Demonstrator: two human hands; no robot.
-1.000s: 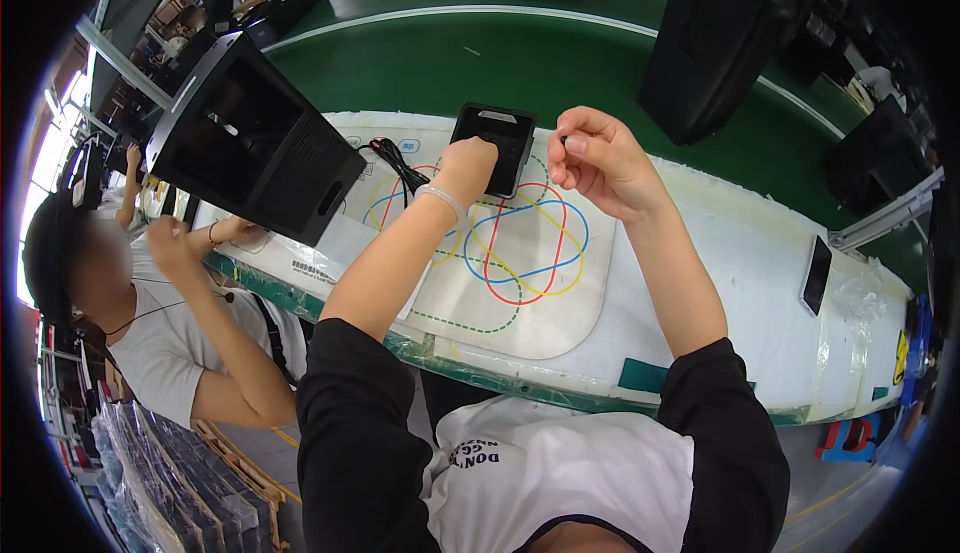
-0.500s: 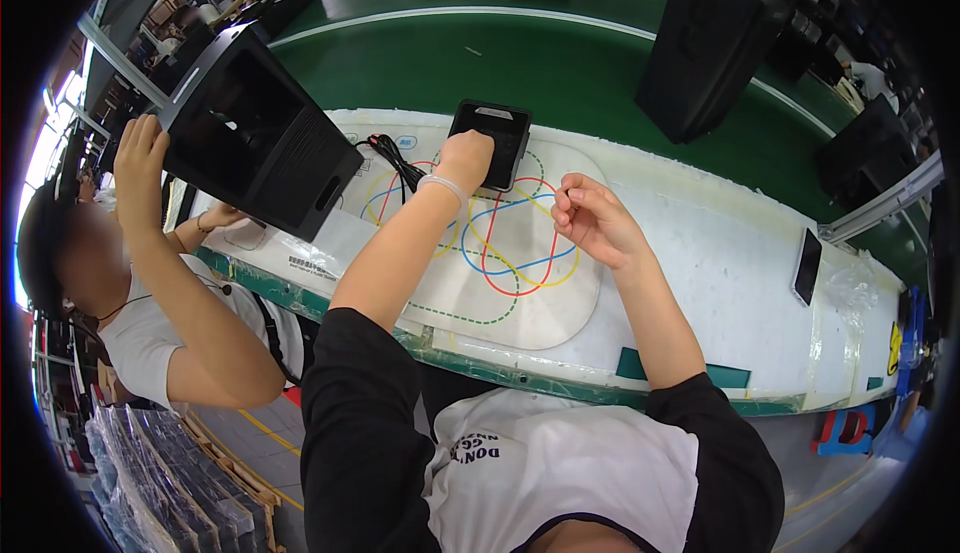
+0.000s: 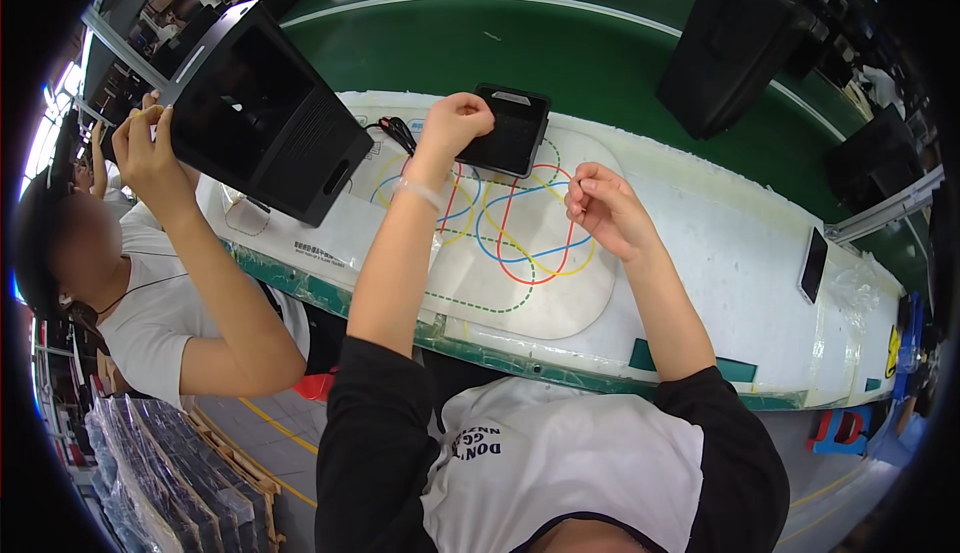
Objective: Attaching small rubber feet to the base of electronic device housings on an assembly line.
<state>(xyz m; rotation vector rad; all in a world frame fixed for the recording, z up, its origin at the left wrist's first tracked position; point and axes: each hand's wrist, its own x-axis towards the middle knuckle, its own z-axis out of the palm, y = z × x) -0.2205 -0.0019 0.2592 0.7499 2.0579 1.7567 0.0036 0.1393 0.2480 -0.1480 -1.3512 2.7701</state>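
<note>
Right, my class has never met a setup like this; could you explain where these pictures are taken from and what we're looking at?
There is no machine at work here: these are a person's two bare hands. The view comes from a fisheye camera worn on that person's head, looking down, so straight edges bend near the rim.

The left hand, fingers curled, is at the left side of a flat black device. The right hand is raised over a pale mat printed with coloured loops. Whether either holds something small cannot be made out.

On the white worktop are also a black cable, a large black cabinet and, far right, a phone-like slab. A co-worker at the left is a separate person.
</note>
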